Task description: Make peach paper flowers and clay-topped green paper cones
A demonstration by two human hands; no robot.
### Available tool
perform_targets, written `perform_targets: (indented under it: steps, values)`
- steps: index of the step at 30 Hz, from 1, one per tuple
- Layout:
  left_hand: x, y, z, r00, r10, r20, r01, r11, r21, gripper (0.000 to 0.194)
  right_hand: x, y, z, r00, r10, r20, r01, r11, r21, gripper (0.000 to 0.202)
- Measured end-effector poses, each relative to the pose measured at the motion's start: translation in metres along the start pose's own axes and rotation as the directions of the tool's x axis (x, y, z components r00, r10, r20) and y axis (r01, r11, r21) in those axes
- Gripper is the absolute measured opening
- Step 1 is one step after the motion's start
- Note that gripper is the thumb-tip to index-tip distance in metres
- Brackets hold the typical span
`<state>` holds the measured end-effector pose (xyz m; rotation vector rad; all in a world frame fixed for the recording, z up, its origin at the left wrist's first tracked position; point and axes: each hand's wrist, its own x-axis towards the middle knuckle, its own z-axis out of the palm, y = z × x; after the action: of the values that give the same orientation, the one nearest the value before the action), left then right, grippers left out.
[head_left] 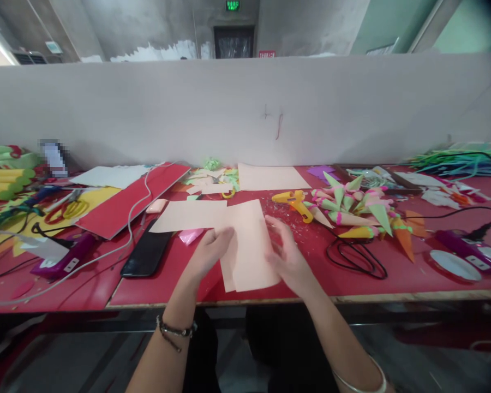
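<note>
Pale peach paper sheets (251, 245) stand upright or slightly tilted between my hands, near the table's front edge. My left hand (215, 246) grips their left side, with the thumb on top and the fingers hidden behind. At the right edge of the sheets, my right hand (285, 251) has its fingers apart and curved, touching the paper. Another peach sheet (192, 214) lies flat to the left, partly behind the held ones. A black phone (147, 252) rests left of my left hand.
A yellow glue gun (295, 203) lies behind my right hand, beside a pile of coloured paper cones (352, 204). A black cable (358, 259), purple power strips (67, 256), a red board (133, 199) and paper scraps (215, 180) surround the red table (311, 284).
</note>
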<state>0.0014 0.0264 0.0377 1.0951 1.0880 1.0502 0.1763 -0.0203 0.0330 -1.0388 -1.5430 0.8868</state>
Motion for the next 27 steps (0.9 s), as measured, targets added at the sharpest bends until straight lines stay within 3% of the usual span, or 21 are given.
perform_targets:
  steps: [1,3,5,8,13,27]
  values:
    - [-0.001,0.000,0.001,0.999,0.006,0.036,-0.007,0.999,0.032,0.029,0.002,0.002,0.000,0.996,0.080,-0.037,-0.075,0.990,0.116,0.059]
    - [-0.005,0.002,0.003,0.992,0.014,0.128,-0.026,0.995,0.095,0.031,0.005,0.006,0.000,0.971,0.240,0.013,-0.233,0.926,0.297,0.049]
    - [-0.007,0.003,0.006,0.980,0.006,0.199,-0.035,0.990,0.140,0.033,0.006,0.007,0.002,0.930,0.359,0.077,-0.359,0.849,0.388,0.041]
    - [-0.009,0.002,0.009,0.973,-0.004,0.230,-0.039,0.983,0.180,0.037,0.004,0.006,0.007,0.888,0.457,0.056,-0.431,0.783,0.448,0.037]
    - [-0.008,0.000,0.011,0.970,0.004,0.242,-0.043,0.987,0.156,0.038,0.001,0.006,0.012,0.884,0.466,-0.030,-0.404,0.796,0.450,0.037]
    - [-0.009,-0.003,0.016,0.970,0.005,0.244,-0.040,0.990,0.136,0.037,0.000,0.007,0.015,0.898,0.432,-0.086,-0.361,0.834,0.417,0.040]
